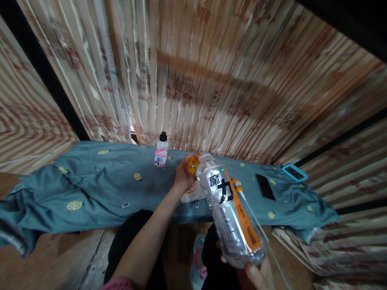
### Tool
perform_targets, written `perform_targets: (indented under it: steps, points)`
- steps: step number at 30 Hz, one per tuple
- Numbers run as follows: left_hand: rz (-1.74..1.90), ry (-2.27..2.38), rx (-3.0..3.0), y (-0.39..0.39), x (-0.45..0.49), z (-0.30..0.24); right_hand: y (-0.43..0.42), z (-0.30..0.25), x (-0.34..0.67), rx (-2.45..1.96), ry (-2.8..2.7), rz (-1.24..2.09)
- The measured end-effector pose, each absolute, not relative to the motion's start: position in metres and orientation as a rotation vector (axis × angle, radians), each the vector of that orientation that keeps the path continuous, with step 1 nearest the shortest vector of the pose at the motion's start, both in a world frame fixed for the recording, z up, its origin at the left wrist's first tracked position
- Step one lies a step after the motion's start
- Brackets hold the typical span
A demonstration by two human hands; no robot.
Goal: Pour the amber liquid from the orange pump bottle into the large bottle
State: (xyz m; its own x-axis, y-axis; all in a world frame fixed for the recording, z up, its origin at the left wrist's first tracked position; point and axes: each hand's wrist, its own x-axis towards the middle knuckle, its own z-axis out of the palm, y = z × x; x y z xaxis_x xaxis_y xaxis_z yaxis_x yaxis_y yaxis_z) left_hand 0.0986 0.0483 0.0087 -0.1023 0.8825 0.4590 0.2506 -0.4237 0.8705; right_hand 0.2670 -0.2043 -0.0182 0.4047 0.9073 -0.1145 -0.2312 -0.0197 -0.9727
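The fingers of our right hand point(259, 274) grip the clear bottle point(233, 213) by its base, tilted across the front edge of the tabletop point(145, 197); our left hand point(182, 177) grasps an orange object point(192, 164) beside its neck. If the smooth plastic slips, the bottle could fall.

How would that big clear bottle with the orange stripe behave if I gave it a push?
The clear bottle looks empty, so it's probably light. Its rounded body might roll if laid down, and the glossy plastic could feel slippery.
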Motion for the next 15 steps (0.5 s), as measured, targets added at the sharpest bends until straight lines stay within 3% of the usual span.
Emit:
perform_targets:
  steps: [15]
  points:
    - [1.529, 1.273, 1.662, 0.0476, 0.0978, 0.0129, -0.2037, -0.0110, 0.2650, -1.260, -0.712, 1.043]
